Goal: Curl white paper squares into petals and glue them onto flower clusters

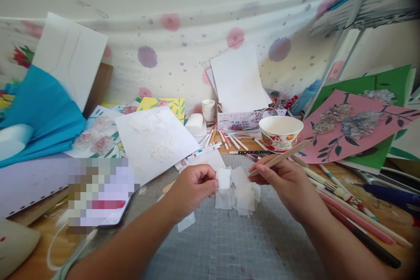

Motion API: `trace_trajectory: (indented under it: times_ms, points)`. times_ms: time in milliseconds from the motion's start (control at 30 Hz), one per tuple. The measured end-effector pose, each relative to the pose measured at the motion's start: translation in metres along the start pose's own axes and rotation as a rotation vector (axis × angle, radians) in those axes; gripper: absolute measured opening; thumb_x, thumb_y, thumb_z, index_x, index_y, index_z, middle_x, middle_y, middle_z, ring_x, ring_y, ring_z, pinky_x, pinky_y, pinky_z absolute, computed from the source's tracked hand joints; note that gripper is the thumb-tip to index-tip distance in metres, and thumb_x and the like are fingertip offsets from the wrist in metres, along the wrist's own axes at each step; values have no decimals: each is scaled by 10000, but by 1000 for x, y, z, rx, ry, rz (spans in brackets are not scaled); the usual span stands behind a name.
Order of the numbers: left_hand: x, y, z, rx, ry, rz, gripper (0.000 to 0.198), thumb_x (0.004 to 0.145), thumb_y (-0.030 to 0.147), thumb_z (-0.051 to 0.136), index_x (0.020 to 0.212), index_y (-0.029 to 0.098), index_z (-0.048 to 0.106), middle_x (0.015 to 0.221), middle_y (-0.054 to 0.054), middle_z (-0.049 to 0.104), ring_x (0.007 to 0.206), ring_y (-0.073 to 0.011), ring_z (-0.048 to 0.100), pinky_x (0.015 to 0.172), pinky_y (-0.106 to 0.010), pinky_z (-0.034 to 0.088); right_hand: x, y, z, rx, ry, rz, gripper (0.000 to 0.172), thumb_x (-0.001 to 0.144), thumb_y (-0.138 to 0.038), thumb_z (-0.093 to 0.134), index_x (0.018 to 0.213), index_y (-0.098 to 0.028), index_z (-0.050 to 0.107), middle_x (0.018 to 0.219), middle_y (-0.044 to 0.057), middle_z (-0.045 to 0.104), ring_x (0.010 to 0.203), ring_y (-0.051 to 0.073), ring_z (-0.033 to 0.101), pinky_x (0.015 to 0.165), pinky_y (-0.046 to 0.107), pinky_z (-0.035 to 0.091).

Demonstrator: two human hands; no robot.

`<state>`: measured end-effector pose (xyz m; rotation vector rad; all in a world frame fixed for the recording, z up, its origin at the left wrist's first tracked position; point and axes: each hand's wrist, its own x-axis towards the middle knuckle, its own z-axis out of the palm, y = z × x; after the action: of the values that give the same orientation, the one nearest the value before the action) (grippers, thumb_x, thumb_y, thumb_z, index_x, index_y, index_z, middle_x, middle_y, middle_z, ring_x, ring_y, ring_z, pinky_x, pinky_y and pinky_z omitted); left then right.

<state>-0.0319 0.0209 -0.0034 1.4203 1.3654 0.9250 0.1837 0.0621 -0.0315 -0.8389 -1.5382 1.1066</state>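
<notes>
Between the thumb and finger of my left hand (198, 188) is a small white paper square (223, 179), pinched at its left edge. A flat wooden craft stick (284, 157) slants up to the right in my right hand (284, 181), its lower end near the thumb. A loose pile of thin white paper squares (244, 194) lies on the grey cutting mat (210, 249), between and just below both hands. Another paper square (186, 222) rests under my left wrist. White paper with pale crumpled bits stuck on it (157, 142) leans beyond my left hand.
A printed paper bowl (281, 133) stands behind my right hand. Marker pens (241, 143) lie scattered at the back, beside stacked paper cups (208, 110). Flower pictures on pink card (354, 127) lean at right, above scissors and a blue-handled tool (392, 197). Blue crepe paper (42, 113) is at left.
</notes>
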Motion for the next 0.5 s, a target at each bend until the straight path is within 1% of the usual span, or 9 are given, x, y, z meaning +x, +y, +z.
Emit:
trace_trajectory:
  times_ms: [33, 100, 167, 233, 267, 400, 500]
  points:
    - [0, 0, -1, 10, 6, 6, 97, 674, 236, 545, 609, 171, 515, 549, 39, 552, 544, -107, 477, 548, -224, 348, 1, 1, -1, -27, -24, -2, 213, 851, -374, 638, 809, -167, 668, 760, 42, 670, 666, 182, 676, 614, 302, 573]
    - [0, -2, -1, 38, 2, 26, 108, 684, 247, 546, 614, 170, 517, 557, 38, 541, 544, -108, 459, 538, -225, 335, 1, 0, -1, -78, -70, -31, 193, 836, -348, 658, 772, -169, 689, 780, 57, 674, 728, 210, 662, 674, 339, 549]
    - [1, -4, 0, 75, -2, 51, 124, 693, 264, 557, 621, 168, 526, 568, 37, 527, 545, -110, 439, 527, -227, 322, -1, -3, 4, -105, -77, -88, 167, 827, -337, 669, 760, -186, 695, 873, 71, 677, 877, 243, 632, 791, 378, 506]
    - [1, -6, 3, 108, -7, 68, 139, 699, 280, 576, 632, 164, 539, 578, 37, 515, 548, -112, 427, 526, -229, 320, -4, -7, 11, -98, -65, -141, 167, 846, -357, 643, 784, -209, 690, 958, 73, 667, 1006, 258, 585, 857, 388, 473]
    - [1, -7, 4, 121, -13, 74, 144, 704, 285, 584, 640, 162, 545, 584, 37, 513, 551, -113, 424, 529, -231, 323, -7, -9, 15, -77, -70, -161, 171, 862, -365, 623, 805, -218, 688, 973, 71, 664, 1033, 256, 574, 852, 380, 477]
    - [-2, -7, 10, 164, -41, 136, 173, 744, 284, 584, 632, 160, 540, 594, 34, 507, 576, -115, 431, 554, -231, 332, -15, -14, 30, 18, -140, -227, 144, 897, -320, 594, 869, -230, 703, 943, 63, 658, 1006, 230, 586, 787, 328, 500]
    - [-4, -7, 11, 182, -46, 167, 182, 755, 277, 587, 624, 159, 542, 592, 34, 504, 583, -115, 431, 563, -230, 331, -16, -13, 34, 63, -130, -234, 129, 897, -287, 598, 854, -227, 703, 907, 53, 650, 949, 213, 601, 760, 311, 504]
